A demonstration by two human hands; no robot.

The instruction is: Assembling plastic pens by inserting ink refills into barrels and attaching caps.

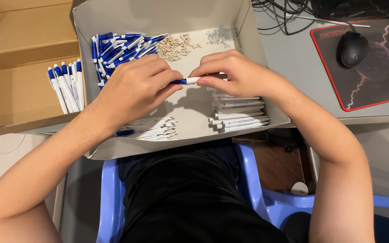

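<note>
Both hands meet over a shallow white cardboard tray (113, 150) on my lap, holding one blue-and-white pen (186, 81) between them. My left hand (133, 87) grips its blue end; my right hand (235, 74) pinches its white barrel. Under my right hand lies a stack of white pen barrels (239, 112). Thin white refills (151, 128) lie beneath my left wrist. At the tray's back are a heap of blue pen tops (118, 47), small beige parts (176, 45) and tiny metal springs (221, 33).
A brown cardboard box (23, 90) at the left holds several finished blue-and-white pens (66, 85). On the grey desk at the right sit a black mouse (353, 47), a black-and-red mouse pad (374, 85) and cables (284, 13). I sit on a blue plastic chair (253, 180).
</note>
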